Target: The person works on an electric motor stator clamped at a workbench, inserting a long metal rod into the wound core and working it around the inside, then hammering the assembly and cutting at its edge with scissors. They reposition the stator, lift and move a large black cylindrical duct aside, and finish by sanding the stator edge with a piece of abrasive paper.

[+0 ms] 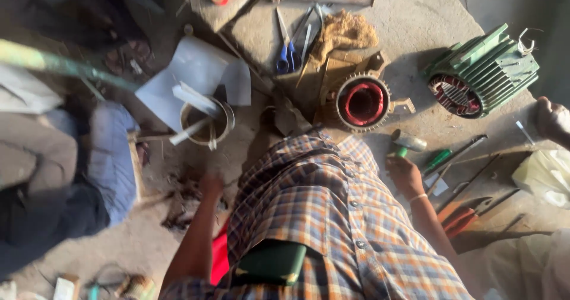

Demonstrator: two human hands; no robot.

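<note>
I look down over my plaid shirt (332,217), which has a dark green case (270,263) in its pocket. My right hand (405,174) is closed around a green-handled tool (400,152) with a grey metal head (409,141). It is held just right of a round motor stator (363,103) with red windings, which stands on the floor. My left hand (211,187) hangs low over dark scraps (181,208) on the concrete floor. Its fingers are blurred, so its grip is unclear.
A green finned motor housing (484,71) lies far right, with another person's hand (552,119) beside it. Blue-handled scissors (289,54), white paper (196,68), a pot with paper strips (206,122), screwdrivers (442,157) and orange pliers (460,220) lie about. A seated person (89,163) is at left.
</note>
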